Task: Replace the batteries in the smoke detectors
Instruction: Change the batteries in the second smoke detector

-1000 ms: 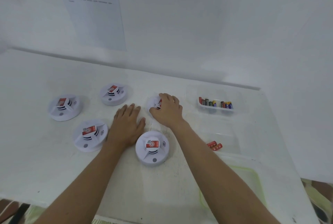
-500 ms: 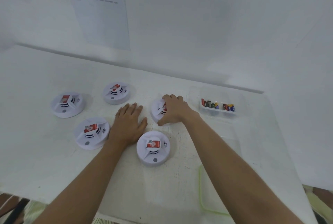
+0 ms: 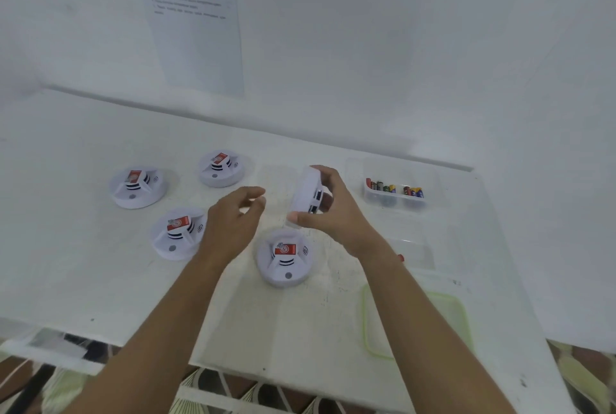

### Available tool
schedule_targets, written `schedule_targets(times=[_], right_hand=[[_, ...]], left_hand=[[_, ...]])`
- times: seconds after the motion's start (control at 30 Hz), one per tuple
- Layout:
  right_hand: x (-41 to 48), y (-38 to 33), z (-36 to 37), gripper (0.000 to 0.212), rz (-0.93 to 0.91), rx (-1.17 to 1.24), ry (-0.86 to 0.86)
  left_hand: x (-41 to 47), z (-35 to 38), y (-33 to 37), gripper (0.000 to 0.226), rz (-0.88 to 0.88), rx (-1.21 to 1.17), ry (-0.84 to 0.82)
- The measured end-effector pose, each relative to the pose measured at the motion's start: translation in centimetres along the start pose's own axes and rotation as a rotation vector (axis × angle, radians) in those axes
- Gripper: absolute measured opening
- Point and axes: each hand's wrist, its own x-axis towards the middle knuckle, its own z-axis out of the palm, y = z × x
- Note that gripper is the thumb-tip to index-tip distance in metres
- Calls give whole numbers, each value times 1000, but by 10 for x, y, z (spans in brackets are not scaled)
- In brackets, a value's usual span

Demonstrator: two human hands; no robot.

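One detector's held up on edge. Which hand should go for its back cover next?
Probably left. The left hand is free, fingers loosely curled, right beside the lifted detector, whose back is turned toward it. The right hand grips that detector's rim.

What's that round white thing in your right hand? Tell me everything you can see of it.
It is a smoke detector: a round white disc that looks like plastic, with dark slots on its face. It is tipped up on edge, with the face towards the palm and the plain back facing left. The right hand grips it, fingers over the top rim and thumb at the bottom rim. It appears to be held just off the table. The left hand is close beside it but does not touch it.
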Motion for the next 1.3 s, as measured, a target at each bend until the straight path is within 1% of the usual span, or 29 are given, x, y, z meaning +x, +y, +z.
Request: schedule_targets(times=[0.03, 0.1, 0.17, 0.2, 0.27, 0.37, 0.53, 0.6, 0.67, 0.73, 0.77, 0.83, 0.9, 1.07, 1.23, 1.3], right_hand=[[-6, 1, 3, 83, -10, 84, -2], [-15, 3, 11, 79, -9, 204, 8], [-22, 4, 19, 78, 11, 256, 6], [-25, 5, 21, 79, 22, 267, -6], [-32, 7, 22, 77, 28, 258, -41], [-43, 3, 21, 76, 33, 192, -98], [-50, -3, 22, 97, 1, -63, -168], [-52, -4, 22, 95, -28, -108, -168], [-55, -6, 21, 92, -47, -128, -151], [-58, -7, 17, 91, -38, -138, -151], [-59, -8, 14, 91, -31, -142, -154], [-61, -10, 9, 92, -22, -157, -169], [-62, -13, 4, 92, -15, -168, -194], [-65, -17, -13, 89, -2, -202, -222], [-65, -15, -31, 88, 17, -217, -247], [-65, -13, -38, 88, 23, -214, -241]], left_hand=[[-9, -2, 5, 23, -65, -113, -35], [-27, -6, 15, 23, -227, -398, -179], [-41, -11, 25, 26, -356, -705, -307], [-46, -14, 28, 26, -379, -819, -322], [-51, -19, 31, 27, -372, -905, -295], [-55, -27, 28, 27, -298, -834, -282], [-61, -36, 28, 29, -117, -605, -292], [-61, -38, 25, 28, -57, -507, -325], [-60, -41, 23, 27, -22, -402, -314], [-58, -45, 21, 32, 81, -193, -273], [-57, -47, 22, 37, 147, -89, -280], [-54, -47, 27, 48, 248, 23, -344], [-50, -45, 34, 54, 285, 69, -405], [-38, -37, 50, 62, 357, 196, -470], [-30, -20, 60, 59, 461, 303, -458], [-28, -12, 62, 59, 483, 306, -445]])
